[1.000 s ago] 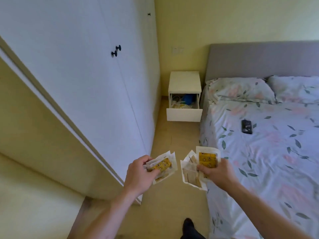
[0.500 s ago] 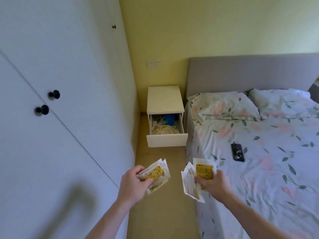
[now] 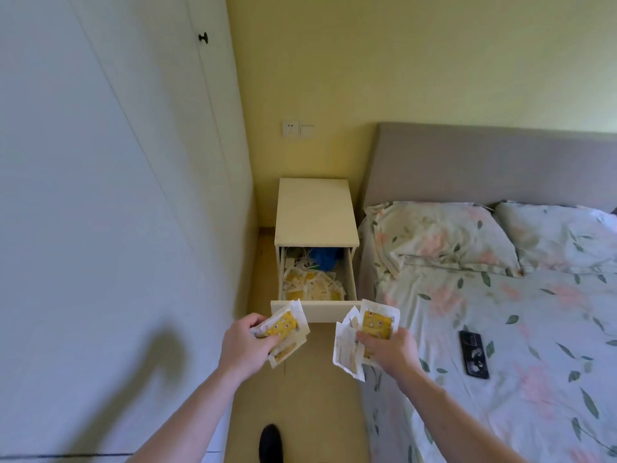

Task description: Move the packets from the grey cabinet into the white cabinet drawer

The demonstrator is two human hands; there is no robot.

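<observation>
- While both arms are stretched forward over the floor, a bundle of packets (image 3: 283,332) is gripped in the left hand (image 3: 245,349), with the fingers curled round its lower edge and the thumb pressed across the top.
- Another bundle of packets (image 3: 365,332) is pinched in the right hand (image 3: 389,349); its fingers are curled under the stack and the white wrappers are fanned out to the left.
- Yellow printed contents are seen through the white wrappers of both bundles.
- Both bundles are held just in front of the pulled-out drawer (image 3: 317,310) of the white cabinet (image 3: 315,212), apart from each other.
- More packets of the same kind (image 3: 312,285) are seen lying inside the drawer, with something blue (image 3: 325,257) at its back.
- The cabinet is set between a white wardrobe (image 3: 100,195) and the bed (image 3: 500,312).
- A dark phone (image 3: 473,354) is seen lying on the flowered sheet, near the right hand.
- A dark shoe (image 3: 271,442) is visible on the floor at the lower edge.
</observation>
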